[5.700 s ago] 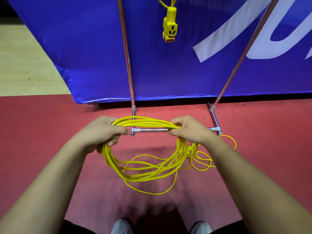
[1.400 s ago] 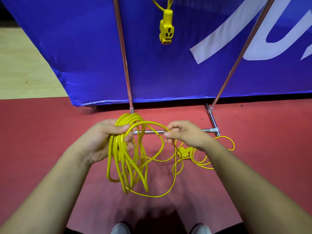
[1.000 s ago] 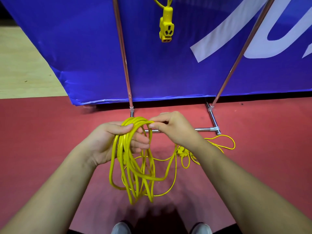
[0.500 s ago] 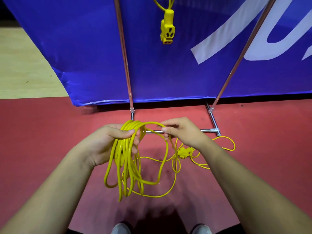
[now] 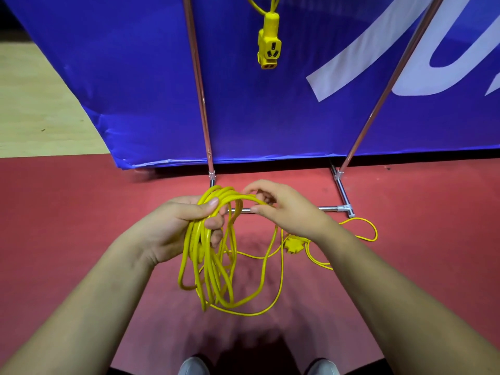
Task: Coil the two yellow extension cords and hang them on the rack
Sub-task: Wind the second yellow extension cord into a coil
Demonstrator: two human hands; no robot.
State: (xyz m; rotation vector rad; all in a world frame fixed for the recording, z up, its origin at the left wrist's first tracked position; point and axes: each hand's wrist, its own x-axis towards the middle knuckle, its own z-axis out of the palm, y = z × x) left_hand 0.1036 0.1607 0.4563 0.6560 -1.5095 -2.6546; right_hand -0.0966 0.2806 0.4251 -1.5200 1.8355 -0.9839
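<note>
Several long loops of thin, glossy yellow extension cord [image 5: 208, 255] hang from the left hand [image 5: 173, 226], whose fingers [image 5: 213, 221] are clamped around the top of the bundle. Just right of them, the right hand [image 5: 286, 209] pinches one arching strand between thumb and forefinger. Loose cord and what looks like its plug [image 5: 293, 244] lie on the red floor [image 5: 81, 212] below the right wrist. Beyond the fingers stands a chrome-tube rack [image 5: 201, 85] before a blue banner [image 5: 130, 77] with large white lettering, cut off and unreadable. A second cord's yellow socket [image 5: 268, 48] dangles above.
</note>
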